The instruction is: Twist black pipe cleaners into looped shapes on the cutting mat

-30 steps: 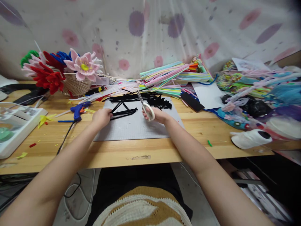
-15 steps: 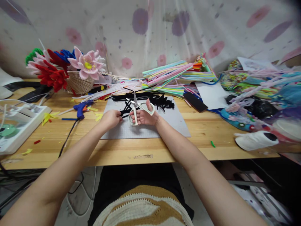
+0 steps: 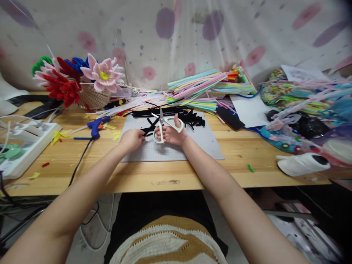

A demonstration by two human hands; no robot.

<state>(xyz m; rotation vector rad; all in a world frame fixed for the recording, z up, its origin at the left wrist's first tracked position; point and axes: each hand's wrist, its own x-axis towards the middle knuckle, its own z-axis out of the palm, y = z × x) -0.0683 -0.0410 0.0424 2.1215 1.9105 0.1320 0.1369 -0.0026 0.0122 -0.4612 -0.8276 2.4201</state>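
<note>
White-handled scissors point(image 3: 161, 126) hang from my right hand point(image 3: 173, 135), its thumb through one loop and its fingers through the other. Their blades stand apart and point away from me. My left hand point(image 3: 134, 139) is closed, pinching black pipe cleaners point(image 3: 150, 126) whose free ends reach toward the scissors. Under both hands lies a grey cutting mat point(image 3: 170, 156). Along its far side are straight black pipe cleaners point(image 3: 151, 112), and a heap of short curled black pieces point(image 3: 194, 118) rests just beyond my right hand.
A blue glue gun point(image 3: 96, 126) and a white power strip point(image 3: 30, 143) lie on the left. Fuzzy flowers point(image 3: 103, 76) stand behind them. Bundles of coloured pipe cleaners point(image 3: 198, 84) line the back. A black phone point(image 3: 230, 118) and a white roll point(image 3: 302, 164) are on the right.
The scissor blades have spread a little wider. My left hand still holds the black pipe cleaners in nearly the same place; the whole view has shifted slightly.
</note>
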